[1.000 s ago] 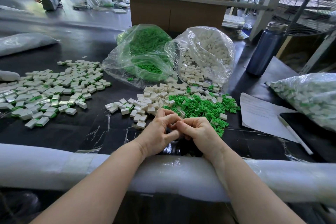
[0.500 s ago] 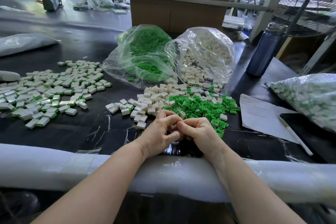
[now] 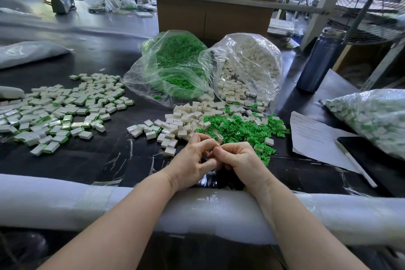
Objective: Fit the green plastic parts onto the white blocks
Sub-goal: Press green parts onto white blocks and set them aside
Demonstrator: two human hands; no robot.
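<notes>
Grip unchanged: left hand (image 3: 192, 161), right hand (image 3: 238, 158) pressed together.

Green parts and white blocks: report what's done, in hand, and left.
Done: a spread of assembled blocks lies at left. In hand: left hand and right hand are pressed together, their contents hidden. Left: loose white blocks, green parts, and two open bags behind.

Left hand (image 3: 192, 160) and right hand (image 3: 240, 159) curled together, touching, before loose white blocks (image 3: 186, 120) and green parts (image 3: 238, 129).
</notes>
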